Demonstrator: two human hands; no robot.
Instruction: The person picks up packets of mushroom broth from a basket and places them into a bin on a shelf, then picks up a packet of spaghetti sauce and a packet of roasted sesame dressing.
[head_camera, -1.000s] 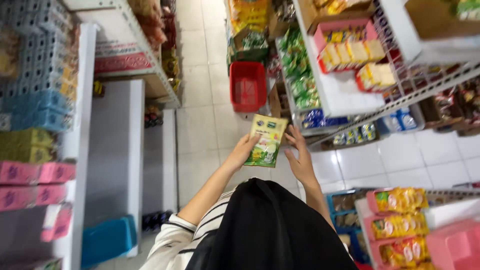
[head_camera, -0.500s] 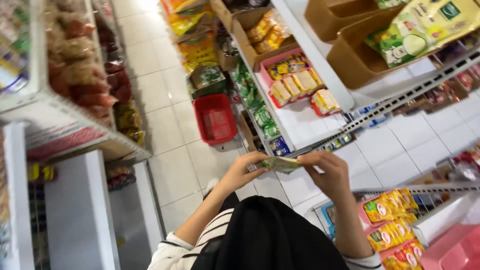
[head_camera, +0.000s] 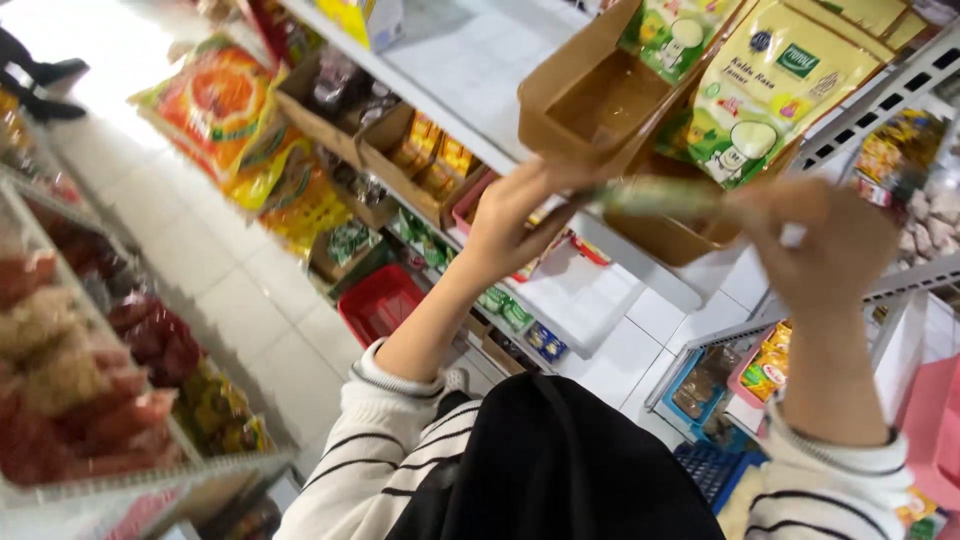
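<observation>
1. Packet: green, blurred, edge-on, now raised to the brown tray at 12 o'clock.
2. Left hand: pinches its 9 o'clock end.
3. Right hand: grips its 3 o'clock end, lifted higher.

We see a flat green packet between both hands, blurred, so its glossy plastic film is only likely. The open brown tray looks like matt cardboard. The big yellow-green pouches shine like smooth plastic. The white shelf looks like painted metal, the pale tiled floor glossy, our striped sleeves knitted cloth.
</observation>
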